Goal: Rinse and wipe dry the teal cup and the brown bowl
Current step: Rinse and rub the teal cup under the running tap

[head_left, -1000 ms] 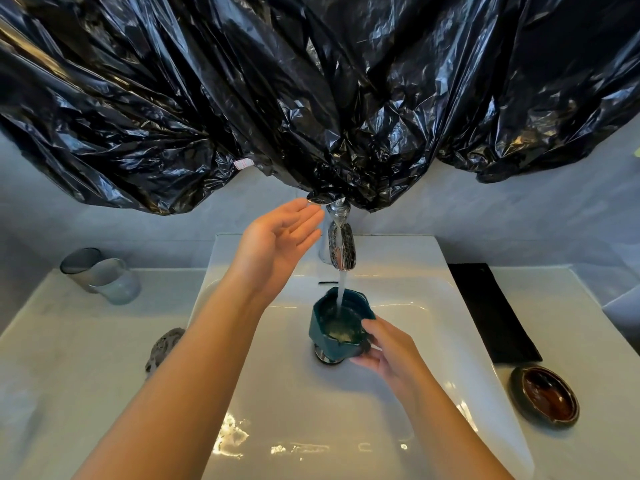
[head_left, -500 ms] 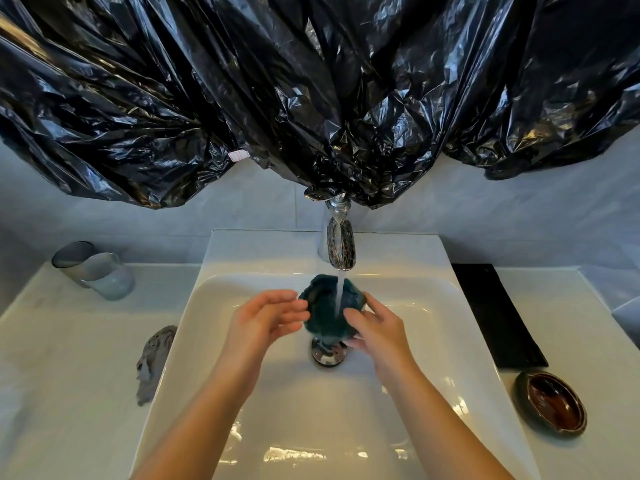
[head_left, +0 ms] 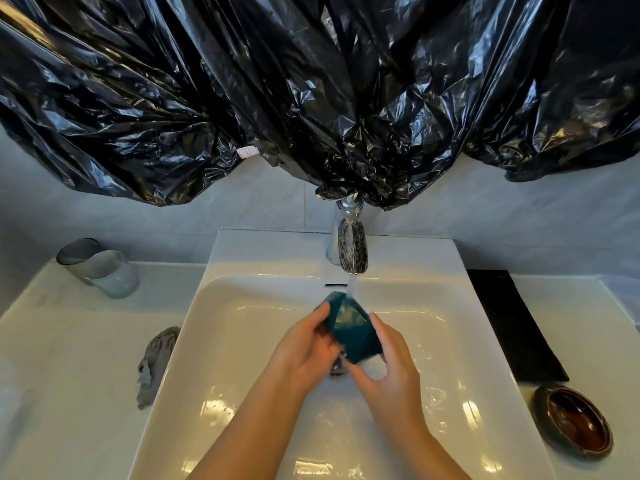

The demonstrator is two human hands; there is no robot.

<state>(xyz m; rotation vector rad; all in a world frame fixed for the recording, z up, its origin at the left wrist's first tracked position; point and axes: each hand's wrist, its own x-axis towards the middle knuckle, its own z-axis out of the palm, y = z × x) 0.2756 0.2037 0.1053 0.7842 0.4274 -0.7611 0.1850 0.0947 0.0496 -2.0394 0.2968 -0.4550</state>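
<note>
The teal cup is tilted over the white sink basin, its mouth turned up toward the running tap. Water falls from the spout onto its rim. My left hand grips the cup's left side, thumb near the rim. My right hand holds its right side and base with curled fingers. The brown bowl sits on the counter at the right, apart from both hands.
A black cloth lies on the counter right of the basin, behind the bowl. Two grey tumblers stand at the back left, and a grey crumpled rag lies by the basin's left edge. Black plastic sheeting hangs overhead.
My left hand came down from beside the tap and took hold of the cup's left side. The cup has tipped from upright to tilted and now sits nearer me, held by both hands.
</note>
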